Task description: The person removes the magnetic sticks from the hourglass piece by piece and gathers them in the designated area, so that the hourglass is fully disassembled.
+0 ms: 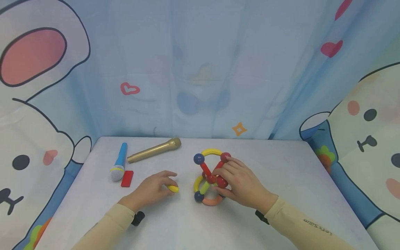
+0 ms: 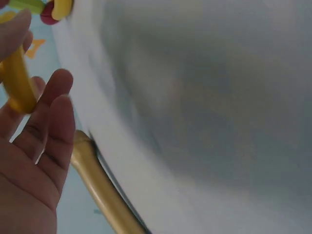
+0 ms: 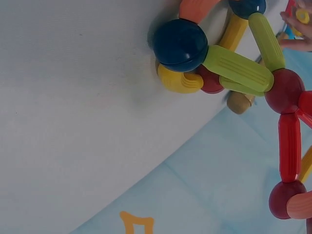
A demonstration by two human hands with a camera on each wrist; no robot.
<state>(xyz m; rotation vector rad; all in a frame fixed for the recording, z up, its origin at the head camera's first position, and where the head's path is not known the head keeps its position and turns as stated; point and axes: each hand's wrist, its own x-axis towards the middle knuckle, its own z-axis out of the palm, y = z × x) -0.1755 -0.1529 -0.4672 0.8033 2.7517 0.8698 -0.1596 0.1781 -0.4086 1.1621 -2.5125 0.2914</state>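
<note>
A toy frame of coloured rods and balls stands on the white table, with red, yellow, green and orange rods joined by dark blue and red balls. My right hand grips its right side, fingers curled round the red balls and rods. The right wrist view shows the same toy frame close up. My left hand lies to the left of the toy and pinches a short yellow rod; in the left wrist view the yellow rod sits between thumb and fingers.
A gold toy microphone lies at the back left, with a blue toy microphone and a flat red block beside it. A cartoon-printed curtain hangs behind the table. The gold microphone's handle also shows by my left palm.
</note>
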